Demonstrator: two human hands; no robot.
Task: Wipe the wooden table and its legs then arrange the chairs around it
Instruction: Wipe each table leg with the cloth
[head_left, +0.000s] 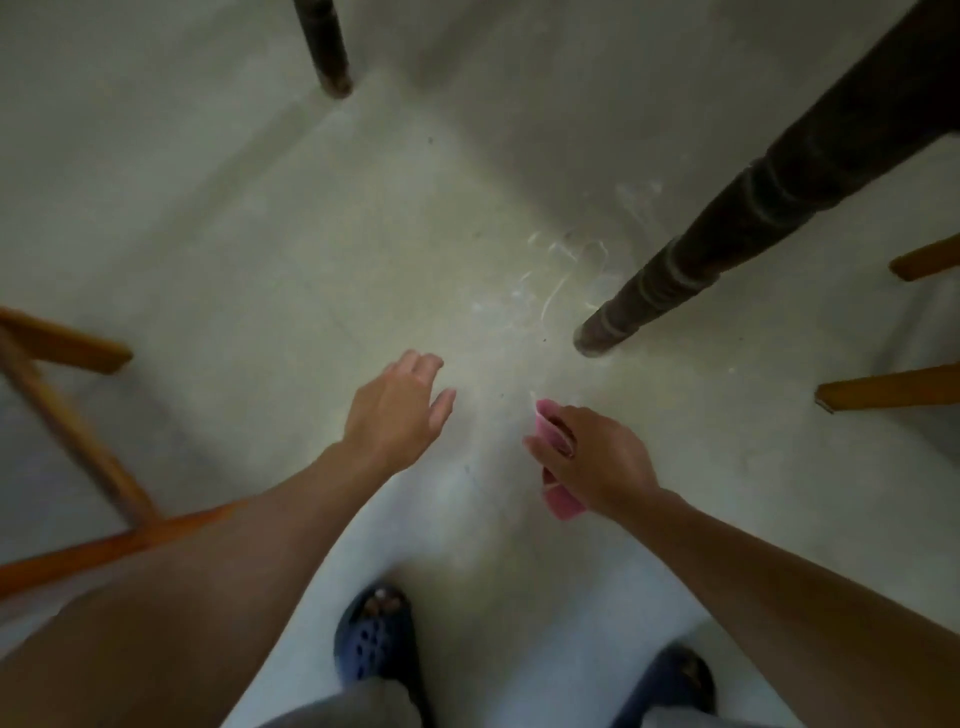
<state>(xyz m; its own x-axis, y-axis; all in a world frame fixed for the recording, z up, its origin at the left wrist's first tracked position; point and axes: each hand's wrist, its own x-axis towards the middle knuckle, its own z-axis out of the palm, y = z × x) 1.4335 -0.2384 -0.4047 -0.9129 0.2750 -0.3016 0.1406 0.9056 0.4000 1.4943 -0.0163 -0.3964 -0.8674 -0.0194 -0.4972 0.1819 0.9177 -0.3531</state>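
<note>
Just ahead of the right hand (597, 462), slightly to its right, the foot of a dark turned table leg (701, 254) is seen on the pale floor (260, 234). A pink cloth (562, 506) is gripped in that hand under curled fingers. The left hand (400, 410) is held apart beside it, fingers relaxed, nothing grasped. Well ahead of the left hand a second table leg (324, 47) is seen. Orange chair legs (67, 343) are seen out beyond the left hand.

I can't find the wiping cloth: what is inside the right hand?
A pink cloth, gripped by the right hand. One end shows at the front of the hand, another below the wrist. The hand covers the cloth's middle part.
</note>
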